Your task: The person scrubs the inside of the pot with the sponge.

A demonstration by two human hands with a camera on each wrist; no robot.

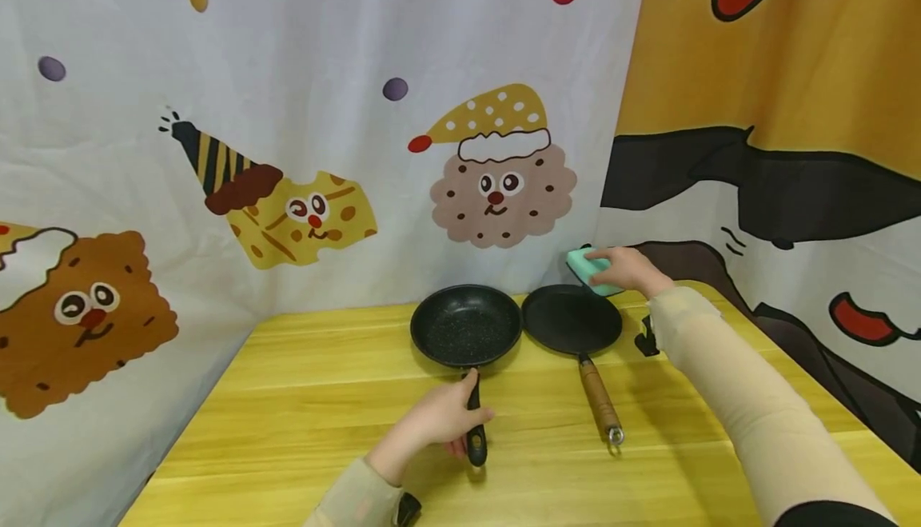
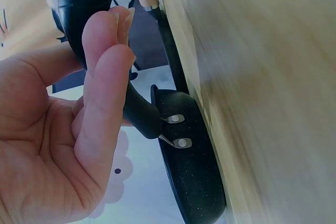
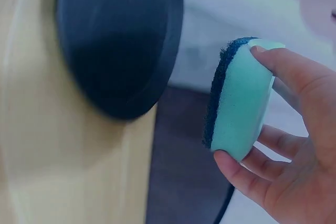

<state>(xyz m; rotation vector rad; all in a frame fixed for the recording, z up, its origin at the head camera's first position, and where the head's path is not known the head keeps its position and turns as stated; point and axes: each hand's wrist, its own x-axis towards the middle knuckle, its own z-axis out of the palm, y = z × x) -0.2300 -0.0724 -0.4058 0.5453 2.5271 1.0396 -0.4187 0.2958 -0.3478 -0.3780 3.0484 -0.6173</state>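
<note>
My left hand (image 1: 440, 415) grips the black handle (image 1: 475, 435) of a deep, speckled frying pan (image 1: 466, 323), which rests on the table. In the left wrist view, the fingers (image 2: 105, 98) curl about that handle (image 2: 144, 111), and two rivets show on the pan's side (image 2: 191, 182). Over the far right rim of a flat black griddle pan (image 1: 568, 321), my right hand (image 1: 627, 269) pinches a mint-green sponge (image 1: 584, 265). The right wrist view shows the sponge (image 3: 244, 98) held between thumb and fingers, its dark scouring side facing the griddle pan (image 3: 121, 40) and apart from it.
The griddle pan's wooden handle (image 1: 599, 399) points toward me, with a metal ring at its end. Both pans stand side by side near the back edge of the yellow wooden table (image 1: 302, 415). A printed cloth (image 1: 324, 47) hangs right behind the table and along its right side.
</note>
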